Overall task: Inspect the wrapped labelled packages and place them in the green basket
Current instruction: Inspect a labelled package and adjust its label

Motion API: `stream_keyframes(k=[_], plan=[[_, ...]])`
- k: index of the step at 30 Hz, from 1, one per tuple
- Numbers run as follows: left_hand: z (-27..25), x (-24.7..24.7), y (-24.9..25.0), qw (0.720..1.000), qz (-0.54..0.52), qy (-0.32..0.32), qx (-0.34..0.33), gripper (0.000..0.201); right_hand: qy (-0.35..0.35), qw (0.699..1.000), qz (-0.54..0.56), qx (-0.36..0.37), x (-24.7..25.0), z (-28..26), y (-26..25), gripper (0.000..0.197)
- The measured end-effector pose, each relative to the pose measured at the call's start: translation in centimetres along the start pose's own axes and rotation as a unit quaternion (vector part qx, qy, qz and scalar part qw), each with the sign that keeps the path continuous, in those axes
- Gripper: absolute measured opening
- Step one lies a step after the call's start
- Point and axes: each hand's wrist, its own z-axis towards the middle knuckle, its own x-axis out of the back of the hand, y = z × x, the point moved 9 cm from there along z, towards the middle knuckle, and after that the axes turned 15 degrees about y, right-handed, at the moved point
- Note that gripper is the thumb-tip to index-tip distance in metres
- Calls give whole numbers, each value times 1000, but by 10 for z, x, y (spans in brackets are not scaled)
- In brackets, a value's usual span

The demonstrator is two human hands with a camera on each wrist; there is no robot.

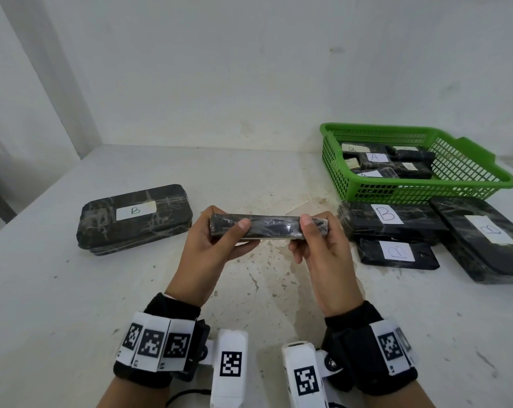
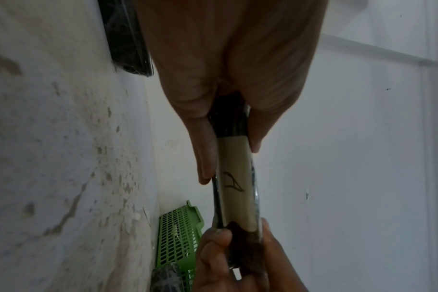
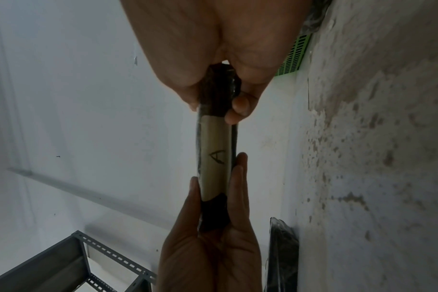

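both hands hold one wrapped package (image 1: 268,231) level above the desk (image 1: 249,290), edge-on to the head camera. the left hand (image 1: 212,245) grips its left end, thumb on the near side and fingers behind; the right hand (image 1: 320,245) pinches the right end the same way. the wrist views show a pale label (image 2: 238,177) on the far face (marked "a"). the green basket (image 1: 470,184) sits at the back right with several labelled packages inside. three "b" packages (image 1: 387,222) lie on the desk just in front of it, and another b package (image 1: 134,219) lies well apart to the left.
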Motion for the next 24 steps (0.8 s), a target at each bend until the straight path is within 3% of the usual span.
stream_keyframes(k=[5, 11, 16, 20, 24], plan=[[-1, -1, 0, 1000, 1, 1, 2, 26, -8, 1000, 4, -13, -2, -1, -1, 45], [-2, -2, 1, 1000, 3, -14, 7, 42, 0, 1000, -21, 1, 0, -1, -3, 31], [0, 0, -1, 1000, 11, 3, 3, 27, -9, 1000, -18, -14, -4, -2, 0, 38], [-1, -1, -2, 1000, -2, -11, 22, 39, -3, 1000, -27, -12, -1, -2, -1, 49], [-2, -2, -2, 1000, 13, -20, 20, 41, 4, 999, -36, -11, 1, -3, -3, 40]])
